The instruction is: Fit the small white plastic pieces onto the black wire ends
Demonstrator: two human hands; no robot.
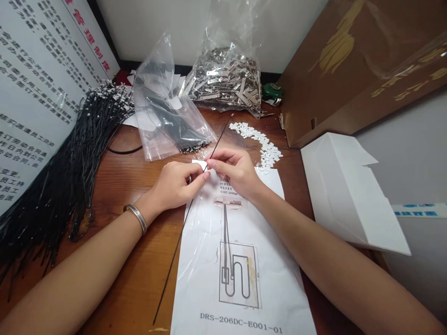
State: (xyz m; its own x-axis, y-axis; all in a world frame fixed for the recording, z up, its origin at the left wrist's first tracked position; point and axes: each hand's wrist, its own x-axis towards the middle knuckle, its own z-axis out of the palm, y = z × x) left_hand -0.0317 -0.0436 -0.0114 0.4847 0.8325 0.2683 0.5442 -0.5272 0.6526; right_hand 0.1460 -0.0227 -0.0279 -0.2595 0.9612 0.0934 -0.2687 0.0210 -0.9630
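A thin black wire (173,257) runs slantwise across the middle of the head view, its upper end near the white pieces and its lower end over the table's front. My left hand (178,185) is closed on it, thumb against the fingers. Just above and to the right, my right hand (233,170) pinches at the same wire with thumb and fingertips. Both hands are over the top of a printed drawing sheet (275,270). Small white plastic pieces (270,152) lie scattered in an arc beyond my right hand.
A big bundle of black wires with white ends (101,121) lies at the left. Behind are a clear bag of dark wires (167,123), a bag of metal strips (226,83) and a green tape measure (272,94). A brown box (335,83) and white folded card (352,195) stand right.
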